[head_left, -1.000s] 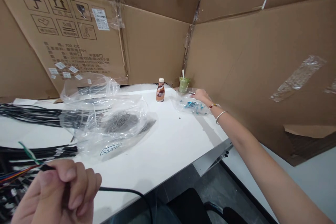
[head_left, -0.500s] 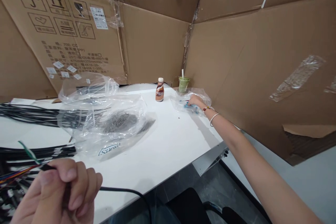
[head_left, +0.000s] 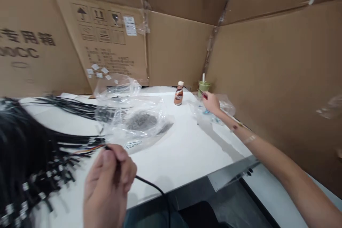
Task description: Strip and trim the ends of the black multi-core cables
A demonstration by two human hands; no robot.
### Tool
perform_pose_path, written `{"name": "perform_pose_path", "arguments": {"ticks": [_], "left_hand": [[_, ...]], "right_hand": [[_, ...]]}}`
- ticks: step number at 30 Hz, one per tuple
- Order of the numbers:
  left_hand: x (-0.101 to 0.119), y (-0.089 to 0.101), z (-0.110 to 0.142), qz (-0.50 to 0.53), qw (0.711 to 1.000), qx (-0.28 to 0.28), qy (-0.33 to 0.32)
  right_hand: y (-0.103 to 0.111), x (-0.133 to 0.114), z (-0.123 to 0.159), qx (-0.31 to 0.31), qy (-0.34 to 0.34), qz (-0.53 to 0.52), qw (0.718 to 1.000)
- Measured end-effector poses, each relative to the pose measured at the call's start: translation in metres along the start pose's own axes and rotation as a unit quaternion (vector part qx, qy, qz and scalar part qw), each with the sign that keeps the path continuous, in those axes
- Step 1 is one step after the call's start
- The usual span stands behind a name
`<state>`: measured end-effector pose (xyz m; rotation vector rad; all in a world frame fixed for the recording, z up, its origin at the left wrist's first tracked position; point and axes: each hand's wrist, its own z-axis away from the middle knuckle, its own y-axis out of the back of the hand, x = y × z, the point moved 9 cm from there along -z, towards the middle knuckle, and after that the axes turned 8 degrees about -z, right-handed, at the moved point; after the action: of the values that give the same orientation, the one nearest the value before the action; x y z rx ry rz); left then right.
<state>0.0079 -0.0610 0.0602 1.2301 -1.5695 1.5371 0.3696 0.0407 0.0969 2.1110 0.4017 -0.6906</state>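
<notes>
My left hand is closed round a black cable near the white table's front edge; coloured wire ends stick out of its grip toward the cable bundles. My right hand is stretched out to the far right of the table, over a small clear bag with blue bits in it. Its fingers pinch a small thin reddish piece that I cannot make out. The arm wears bracelets at the wrist.
A large clear plastic bag holding dark small parts lies mid-table. A brown drink bottle and a green cup with a straw stand at the back. Cardboard walls enclose the white table. Black cable bundles cover the left side.
The view has swung left, showing more cable bundles. My right hand has lifted out of the small bag with a small piece pinched. My left hand keeps its grip on the cable.
</notes>
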Motion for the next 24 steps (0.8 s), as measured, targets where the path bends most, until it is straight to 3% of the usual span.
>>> {"name": "perform_pose_path", "arguments": {"ticks": [2, 5, 6, 7, 10, 17, 21, 24], "left_hand": [[-0.003, -0.004, 0.001, 0.008, 1.000, -0.020, -0.003], [-0.004, -0.005, 0.001, 0.003, 0.999, -0.027, -0.029], [-0.002, -0.004, 0.001, -0.006, 0.999, -0.025, -0.043], [0.000, -0.002, 0.002, -0.021, 0.998, -0.024, -0.059], [0.008, 0.006, 0.005, -0.087, 0.991, -0.028, -0.099], [0.044, 0.033, 0.010, -0.242, 0.950, -0.023, -0.194], [0.061, 0.038, 0.006, -0.215, 0.954, -0.041, -0.206], [0.061, 0.035, 0.001, -0.153, 0.970, -0.108, -0.155]], "right_hand": [[-0.030, -0.034, 0.029, -0.068, 0.035, -0.076, 0.994], [-0.064, -0.098, 0.098, -0.187, 0.112, -0.189, 0.957], [-0.071, -0.121, 0.123, -0.232, 0.142, -0.232, 0.934], [-0.076, -0.143, 0.146, -0.290, 0.165, -0.304, 0.892], [-0.086, -0.183, 0.190, -0.387, 0.154, -0.397, 0.818], [-0.102, -0.201, 0.211, -0.393, 0.082, -0.472, 0.785], [-0.107, -0.203, 0.223, -0.402, 0.079, -0.466, 0.784], [-0.107, -0.203, 0.228, -0.413, 0.076, -0.475, 0.773]]}}
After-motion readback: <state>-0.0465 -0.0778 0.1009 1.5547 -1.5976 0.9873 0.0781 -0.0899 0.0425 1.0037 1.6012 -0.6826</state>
